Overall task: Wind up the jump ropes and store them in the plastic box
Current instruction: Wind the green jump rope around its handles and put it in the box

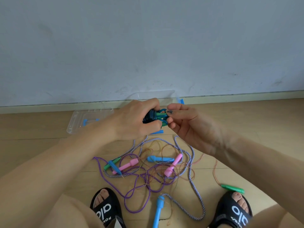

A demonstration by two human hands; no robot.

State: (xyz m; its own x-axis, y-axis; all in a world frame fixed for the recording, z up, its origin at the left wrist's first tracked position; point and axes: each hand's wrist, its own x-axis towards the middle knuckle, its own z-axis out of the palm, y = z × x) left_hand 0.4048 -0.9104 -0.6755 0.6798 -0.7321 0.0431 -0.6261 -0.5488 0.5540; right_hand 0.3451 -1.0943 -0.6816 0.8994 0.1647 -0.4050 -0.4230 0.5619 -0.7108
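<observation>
dark teal rope bundle [150,118] sits clamped in the left hand [133,119] so the coils can't spring loose, right hand [182,122] pinching its end loop to tuck it; plastic box [171,97] waits just behind, loose ropes [148,170] tangled on the floor below

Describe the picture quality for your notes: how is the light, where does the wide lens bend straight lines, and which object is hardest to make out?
Head view: the light is soft and even, with faint shadows and no strong glare; the skirting board bows at the frame's edges, a wide-lens effect; the clear plastic box nearly vanishes against the wall behind the hands; its lid shows better against the floor.
</observation>
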